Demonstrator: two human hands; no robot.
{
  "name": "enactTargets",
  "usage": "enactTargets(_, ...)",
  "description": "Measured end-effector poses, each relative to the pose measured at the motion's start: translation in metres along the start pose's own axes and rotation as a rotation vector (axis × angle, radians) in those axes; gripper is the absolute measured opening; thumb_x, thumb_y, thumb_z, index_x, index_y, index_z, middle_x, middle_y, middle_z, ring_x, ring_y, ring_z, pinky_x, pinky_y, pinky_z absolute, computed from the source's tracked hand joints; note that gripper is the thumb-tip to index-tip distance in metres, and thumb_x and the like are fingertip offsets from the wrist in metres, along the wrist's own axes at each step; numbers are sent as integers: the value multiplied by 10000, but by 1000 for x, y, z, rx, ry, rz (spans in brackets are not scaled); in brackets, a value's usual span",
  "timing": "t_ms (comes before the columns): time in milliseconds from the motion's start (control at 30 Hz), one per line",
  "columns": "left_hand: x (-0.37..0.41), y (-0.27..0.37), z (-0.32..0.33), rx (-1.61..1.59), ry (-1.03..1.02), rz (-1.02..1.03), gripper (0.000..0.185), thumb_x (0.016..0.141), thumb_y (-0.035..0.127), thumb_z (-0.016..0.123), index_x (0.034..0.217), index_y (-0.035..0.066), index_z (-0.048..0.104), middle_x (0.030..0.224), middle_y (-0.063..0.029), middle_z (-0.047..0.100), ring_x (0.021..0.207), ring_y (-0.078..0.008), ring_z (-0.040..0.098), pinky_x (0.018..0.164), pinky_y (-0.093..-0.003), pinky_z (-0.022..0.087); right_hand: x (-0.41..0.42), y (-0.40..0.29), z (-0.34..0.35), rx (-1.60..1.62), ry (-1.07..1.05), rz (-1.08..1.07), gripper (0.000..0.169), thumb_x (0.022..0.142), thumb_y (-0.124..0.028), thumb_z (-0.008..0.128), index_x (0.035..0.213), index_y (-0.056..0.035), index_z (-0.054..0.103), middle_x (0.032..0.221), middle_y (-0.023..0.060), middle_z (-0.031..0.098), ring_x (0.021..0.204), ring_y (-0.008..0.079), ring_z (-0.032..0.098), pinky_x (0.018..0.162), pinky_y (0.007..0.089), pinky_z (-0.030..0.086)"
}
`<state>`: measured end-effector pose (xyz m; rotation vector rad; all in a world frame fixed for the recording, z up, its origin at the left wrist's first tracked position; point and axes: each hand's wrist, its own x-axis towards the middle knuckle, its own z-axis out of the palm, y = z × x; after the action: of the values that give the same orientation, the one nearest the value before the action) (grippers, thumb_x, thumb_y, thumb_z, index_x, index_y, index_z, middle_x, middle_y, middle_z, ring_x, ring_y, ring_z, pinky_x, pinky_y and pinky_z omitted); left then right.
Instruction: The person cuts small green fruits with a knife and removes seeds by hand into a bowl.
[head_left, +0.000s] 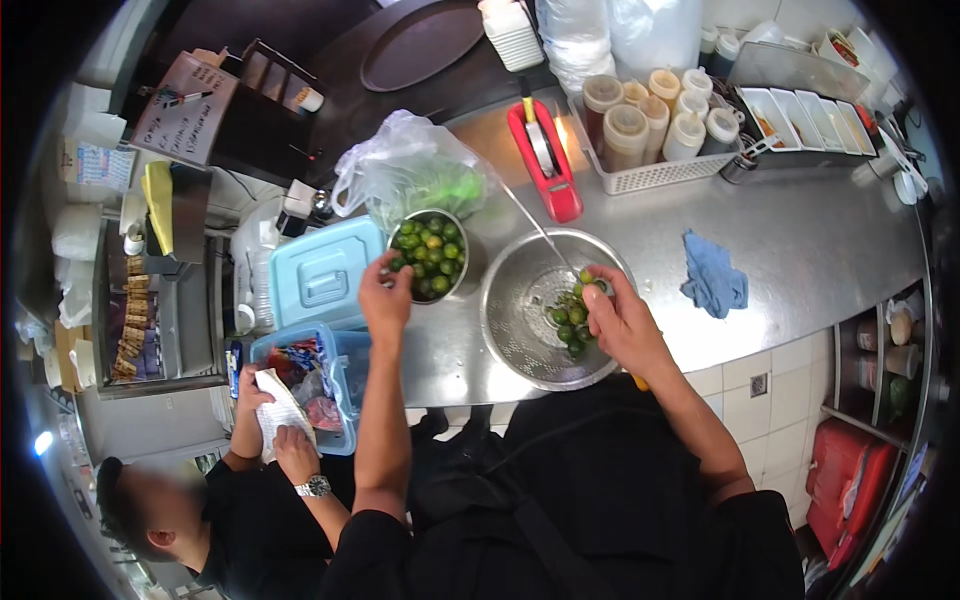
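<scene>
Small green citrus fruits (433, 247) fill a round metal container (466, 259) left of centre. At its left rim is my left hand (388, 289), fingers curled against a fruit; whether it grips that fruit is unclear. To the right, a perforated metal colander (510, 341) holds more green citrus fruits (571, 326), some cut or darker. Over its right side, my right hand (619, 311) pinches a small green citrus fruit (587, 277) between thumb and fingers. A long thin metal rod (529, 214) slants from the plastic bag (420, 161) down to that hand.
A red tape dispenser (546, 161), a basket of squeeze bottles (660, 176) and a blue cloth (714, 275) lie beyond the colander. At left are a light-blue lid (326, 274), a blue bin (349, 390) with packets, and a co-worker (255, 517) holding a paper pad (281, 412).
</scene>
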<state>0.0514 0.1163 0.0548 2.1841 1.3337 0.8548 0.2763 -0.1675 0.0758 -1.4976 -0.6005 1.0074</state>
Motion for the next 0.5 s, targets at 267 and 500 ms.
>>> enactTargets(267,-69,78,66,-138,-701,267,282,791,36,718,1072,50,711,987,-163,695,853,-280,676,754,-368,546,3,-1,-20,11,116,45,556,1009,-482,497,1312,-17,483,665,23,554,557,97,510,530,272,409)
enactTargets(500,-95,81,105,45,-818,497,350,749,70,746,1096,69,700,1030,-125,712,892,-246,671,812,-354,540,-2,9,-18,-29,123,22,554,1007,-474,509,1300,-4,483,688,56,582,630,126,562,584,292,450)
